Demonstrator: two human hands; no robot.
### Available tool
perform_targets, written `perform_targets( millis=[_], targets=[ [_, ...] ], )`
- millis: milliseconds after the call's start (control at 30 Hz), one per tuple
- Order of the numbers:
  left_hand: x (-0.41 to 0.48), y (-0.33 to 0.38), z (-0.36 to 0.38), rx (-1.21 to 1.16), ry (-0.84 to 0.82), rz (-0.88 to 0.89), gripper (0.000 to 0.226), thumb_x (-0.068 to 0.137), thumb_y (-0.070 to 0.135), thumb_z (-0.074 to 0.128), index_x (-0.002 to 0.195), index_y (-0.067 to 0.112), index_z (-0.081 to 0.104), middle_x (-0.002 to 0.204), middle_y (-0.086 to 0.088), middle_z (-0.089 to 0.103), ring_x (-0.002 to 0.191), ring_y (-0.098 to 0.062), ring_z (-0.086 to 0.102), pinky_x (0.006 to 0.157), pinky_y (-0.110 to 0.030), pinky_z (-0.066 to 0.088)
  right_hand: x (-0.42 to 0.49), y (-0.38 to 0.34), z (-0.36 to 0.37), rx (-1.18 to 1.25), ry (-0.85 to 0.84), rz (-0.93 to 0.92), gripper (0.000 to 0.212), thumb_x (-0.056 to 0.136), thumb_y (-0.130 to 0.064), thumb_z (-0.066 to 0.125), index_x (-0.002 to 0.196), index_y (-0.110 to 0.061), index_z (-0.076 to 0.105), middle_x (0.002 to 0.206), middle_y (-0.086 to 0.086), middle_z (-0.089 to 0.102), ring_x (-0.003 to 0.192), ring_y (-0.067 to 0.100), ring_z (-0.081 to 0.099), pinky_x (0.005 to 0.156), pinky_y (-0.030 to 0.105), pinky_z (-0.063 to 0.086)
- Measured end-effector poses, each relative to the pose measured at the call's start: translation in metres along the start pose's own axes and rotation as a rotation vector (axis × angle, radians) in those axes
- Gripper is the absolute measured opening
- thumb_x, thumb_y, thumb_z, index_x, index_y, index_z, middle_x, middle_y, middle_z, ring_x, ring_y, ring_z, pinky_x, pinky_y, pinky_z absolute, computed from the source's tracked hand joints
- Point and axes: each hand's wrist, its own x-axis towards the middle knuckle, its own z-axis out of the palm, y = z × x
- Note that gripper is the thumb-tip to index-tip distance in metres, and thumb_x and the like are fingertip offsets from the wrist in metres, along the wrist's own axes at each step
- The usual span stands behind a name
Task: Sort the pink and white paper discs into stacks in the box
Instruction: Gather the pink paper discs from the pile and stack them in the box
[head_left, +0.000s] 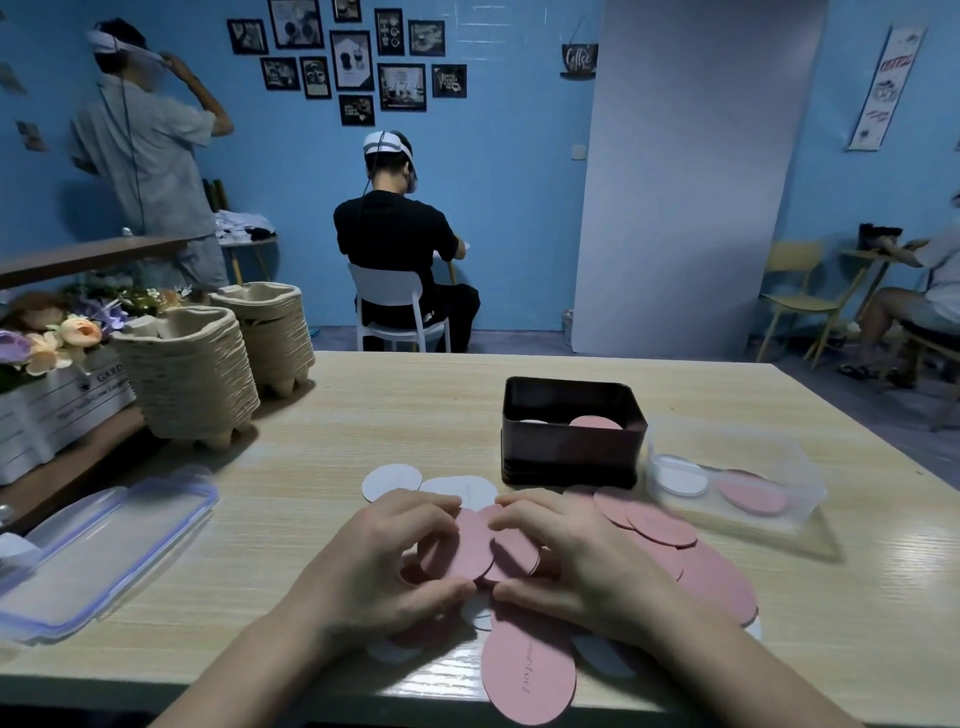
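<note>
Pink paper discs (660, 525) and white paper discs (390, 481) lie scattered on the wooden table in front of me. My left hand (395, 551) and my right hand (566, 556) face each other over the pile, fingers and thumbs curled round a small bunch of pink discs (470, 545) held between them. Behind the pile stands a dark rectangular box (571, 447) with a white disc and a pink disc inside. To its right a clear plastic box (737, 483) holds a white stack and a pink stack side by side.
A clear plastic lid (98, 545) lies at the left of the table (363, 415). Two stacks of pulp cup trays (192, 374) and a flower crate (47, 374) stand at the back left. One large pink disc (527, 675) overhangs the near edge. People sit and stand beyond the table.
</note>
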Motion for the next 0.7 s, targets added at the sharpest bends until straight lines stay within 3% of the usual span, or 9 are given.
perform_targets(
  millis=[133,200,300,367,467,567,700],
  targets=[
    [0.008,0.005,0.006,0.042,0.023,0.034,0.03,0.078,0.05,0.084,0.081,0.024,0.07,0.127,0.012,0.068,0.119,-0.002,0.061,0.089,-0.029,0.054,-0.002,0.003,0.003,-0.004,-0.026,0.02,0.027,0.091,-0.054,0.069,0.1,-0.03,0.061,0.141,-0.003,0.055,0.118,0.004,0.054,0.093,0.007,0.036],
    [0.011,0.008,0.007,0.037,0.022,0.048,0.03,0.08,0.053,0.081,0.084,0.026,0.07,0.13,0.011,0.067,0.12,-0.003,0.061,0.09,-0.027,0.054,-0.003,0.004,0.004,0.001,0.001,0.025,0.028,0.092,-0.055,0.069,0.096,-0.029,0.061,0.14,-0.003,0.055,0.115,-0.002,0.052,0.092,0.006,0.037],
    [0.01,0.007,0.005,-0.07,0.019,0.016,0.042,0.079,0.049,0.083,0.111,0.027,0.069,0.14,0.012,0.061,0.131,-0.001,0.055,0.098,-0.025,0.052,-0.004,0.005,0.004,0.004,0.038,0.019,0.029,0.092,-0.056,0.07,0.096,-0.028,0.061,0.139,-0.002,0.057,0.119,0.004,0.057,0.094,0.014,0.045],
    [0.006,0.004,0.002,-0.17,0.012,-0.045,0.049,0.078,0.045,0.085,0.119,0.025,0.066,0.135,0.014,0.063,0.128,-0.005,0.058,0.092,-0.028,0.057,-0.004,0.005,0.004,0.02,0.033,0.034,0.029,0.091,-0.056,0.069,0.096,-0.028,0.061,0.142,-0.002,0.056,0.118,0.001,0.056,0.091,0.01,0.043],
    [-0.001,-0.001,0.0,-0.237,0.057,-0.067,0.042,0.078,0.034,0.086,0.116,0.023,0.07,0.115,0.014,0.071,0.109,-0.012,0.068,0.078,-0.027,0.062,-0.004,0.007,0.004,0.031,0.045,0.049,0.029,0.089,-0.056,0.069,0.096,-0.029,0.061,0.144,-0.004,0.055,0.126,0.003,0.054,0.094,0.015,0.045],
    [-0.001,0.0,0.001,-0.194,0.097,-0.017,0.036,0.078,0.034,0.085,0.11,0.023,0.072,0.114,0.018,0.073,0.107,-0.008,0.071,0.082,-0.022,0.059,-0.003,0.006,0.004,0.032,0.058,0.034,0.031,0.089,-0.057,0.07,0.097,-0.03,0.058,0.14,-0.004,0.058,0.135,0.005,0.05,0.101,0.025,0.047],
    [0.006,0.001,0.008,-0.16,0.063,-0.003,0.039,0.078,0.038,0.084,0.109,0.019,0.072,0.118,0.015,0.074,0.116,-0.003,0.068,0.089,-0.025,0.057,0.0,0.002,0.004,0.048,0.069,-0.012,0.035,0.087,-0.052,0.074,0.105,-0.029,0.056,0.134,-0.004,0.059,0.128,0.007,0.054,0.101,0.018,0.043]
  ],
)
